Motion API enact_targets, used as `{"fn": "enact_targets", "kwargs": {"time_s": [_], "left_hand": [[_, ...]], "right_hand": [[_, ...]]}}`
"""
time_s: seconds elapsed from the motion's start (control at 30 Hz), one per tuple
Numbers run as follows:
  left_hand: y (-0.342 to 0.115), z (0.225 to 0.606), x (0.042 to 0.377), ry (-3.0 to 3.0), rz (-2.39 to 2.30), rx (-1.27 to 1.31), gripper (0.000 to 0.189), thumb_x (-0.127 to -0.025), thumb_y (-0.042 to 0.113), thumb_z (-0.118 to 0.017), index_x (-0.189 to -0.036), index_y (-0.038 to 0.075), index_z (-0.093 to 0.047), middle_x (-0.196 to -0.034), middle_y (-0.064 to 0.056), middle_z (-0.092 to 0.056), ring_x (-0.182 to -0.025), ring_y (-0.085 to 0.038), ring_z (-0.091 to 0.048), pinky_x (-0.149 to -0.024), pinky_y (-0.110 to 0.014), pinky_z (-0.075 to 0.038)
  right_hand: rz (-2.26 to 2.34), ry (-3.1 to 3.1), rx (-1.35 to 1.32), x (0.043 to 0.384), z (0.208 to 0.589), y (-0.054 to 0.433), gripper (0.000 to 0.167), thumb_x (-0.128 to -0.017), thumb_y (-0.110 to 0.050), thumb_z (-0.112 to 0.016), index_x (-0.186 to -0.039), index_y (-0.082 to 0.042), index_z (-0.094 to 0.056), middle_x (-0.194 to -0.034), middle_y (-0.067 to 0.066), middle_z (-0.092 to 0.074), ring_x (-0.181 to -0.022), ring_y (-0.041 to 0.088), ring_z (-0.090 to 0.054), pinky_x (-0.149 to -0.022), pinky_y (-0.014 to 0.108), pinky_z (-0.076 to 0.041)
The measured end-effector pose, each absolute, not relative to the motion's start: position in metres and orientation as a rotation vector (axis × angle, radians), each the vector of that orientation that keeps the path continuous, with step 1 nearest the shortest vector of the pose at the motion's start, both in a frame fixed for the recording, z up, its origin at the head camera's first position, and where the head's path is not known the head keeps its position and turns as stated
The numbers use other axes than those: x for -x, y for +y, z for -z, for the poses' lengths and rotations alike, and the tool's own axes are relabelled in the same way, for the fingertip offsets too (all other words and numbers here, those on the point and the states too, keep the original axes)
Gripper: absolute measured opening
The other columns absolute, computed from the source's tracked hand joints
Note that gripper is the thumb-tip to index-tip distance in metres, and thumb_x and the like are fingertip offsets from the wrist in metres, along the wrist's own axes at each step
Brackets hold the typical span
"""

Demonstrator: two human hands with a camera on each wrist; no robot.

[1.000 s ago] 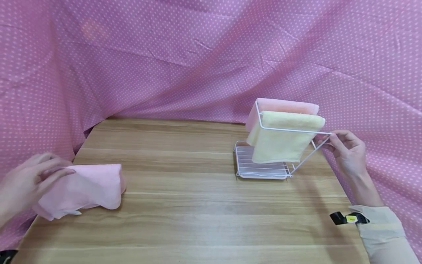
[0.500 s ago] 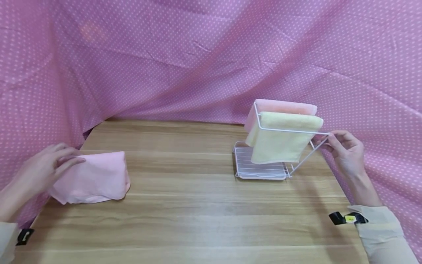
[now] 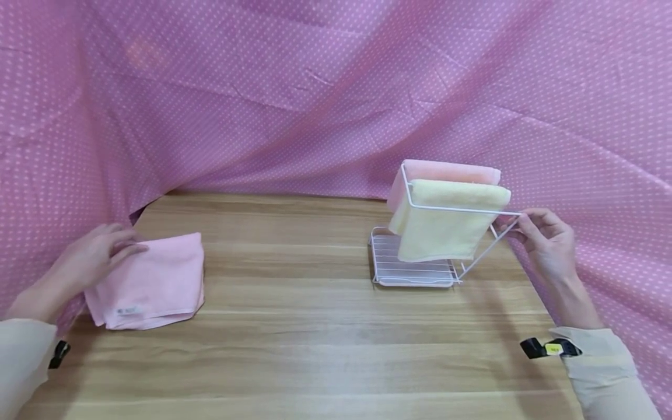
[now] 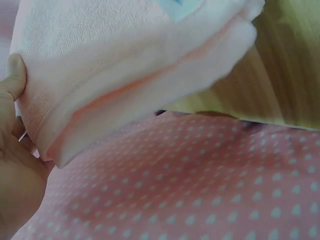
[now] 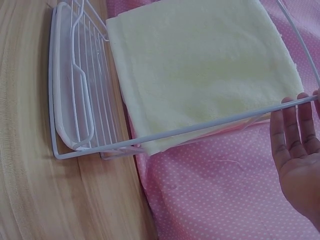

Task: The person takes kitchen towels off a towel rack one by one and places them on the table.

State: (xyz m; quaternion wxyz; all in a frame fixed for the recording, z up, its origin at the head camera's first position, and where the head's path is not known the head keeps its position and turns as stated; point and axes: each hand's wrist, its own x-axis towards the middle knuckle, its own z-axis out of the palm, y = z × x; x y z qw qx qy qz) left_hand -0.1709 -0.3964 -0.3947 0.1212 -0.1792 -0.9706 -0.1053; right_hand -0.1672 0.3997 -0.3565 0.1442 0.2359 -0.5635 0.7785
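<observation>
At the table's left side, my left hand (image 3: 94,256) pinches the left edge of a folded pink towel (image 3: 163,274), thumb on top in the left wrist view. A small label (image 3: 128,310) shows near the towel's front edge. On the right, my right hand (image 3: 551,242) grips the upper right corner of a white wire rack (image 3: 462,208). Over the rack's upper bars hang a pale yellow towel (image 3: 446,227) and, behind it, a second pink towel (image 3: 451,170). The rack's base (image 3: 412,284) has a wire grid over a shallow tray and stands on the table.
The wooden table (image 3: 294,344) ends at a pink dotted cloth (image 3: 262,105) that hangs behind and along both sides. A black wrist strap with a yellow label (image 3: 552,349) sits on the right sleeve.
My left hand has moved forward and right with the pink towel, which now lies flatter with its label showing. My right hand keeps its grip on the rack.
</observation>
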Motion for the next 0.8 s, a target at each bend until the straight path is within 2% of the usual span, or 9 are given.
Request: {"fn": "enact_targets", "kwargs": {"time_s": [0.13,0.33,0.63,0.8], "left_hand": [[-0.399,0.404,0.180,-2.876,0.282,0.517,0.019,-0.102,0.015,-0.069,-0.114,0.003,-0.074,-0.122,-0.032,-0.066,-0.113,-0.052,-0.058,-0.092,-0.077,-0.046],[-0.397,0.413,0.197,-2.881,0.296,0.524,0.025,-0.101,0.022,-0.071,-0.115,0.002,-0.075,-0.120,-0.029,-0.069,-0.114,-0.051,-0.059,-0.098,-0.071,-0.046],[-0.398,0.423,0.216,-2.902,0.311,0.545,0.029,-0.100,0.023,-0.073,-0.116,0.000,-0.075,-0.119,-0.029,-0.066,-0.110,-0.051,-0.062,-0.097,-0.071,-0.047],[-0.398,0.426,0.225,-2.949,0.313,0.536,0.033,-0.101,0.024,-0.071,-0.121,-0.002,-0.073,-0.124,-0.033,-0.065,-0.113,-0.055,-0.060,-0.100,-0.074,-0.044]], "right_hand": [[-2.274,-1.622,-0.703,0.167,0.357,0.400,0.022,-0.104,0.014,-0.047,-0.112,0.008,-0.066,-0.103,0.013,-0.079,-0.095,0.022,-0.078,-0.088,0.029,-0.064],[-2.256,-1.614,-0.690,0.166,0.357,0.399,0.018,-0.104,0.015,-0.048,-0.112,0.013,-0.064,-0.102,0.014,-0.078,-0.092,0.023,-0.078,-0.086,0.029,-0.064],[-2.209,-1.647,-0.638,0.168,0.357,0.397,0.019,-0.105,0.011,-0.050,-0.109,0.005,-0.068,-0.100,0.010,-0.079,-0.089,0.020,-0.078,-0.084,0.027,-0.064],[-2.282,-1.573,-0.682,0.166,0.356,0.398,0.020,-0.103,0.016,-0.047,-0.110,0.012,-0.065,-0.101,0.016,-0.079,-0.090,0.024,-0.078,-0.085,0.030,-0.064]]}}
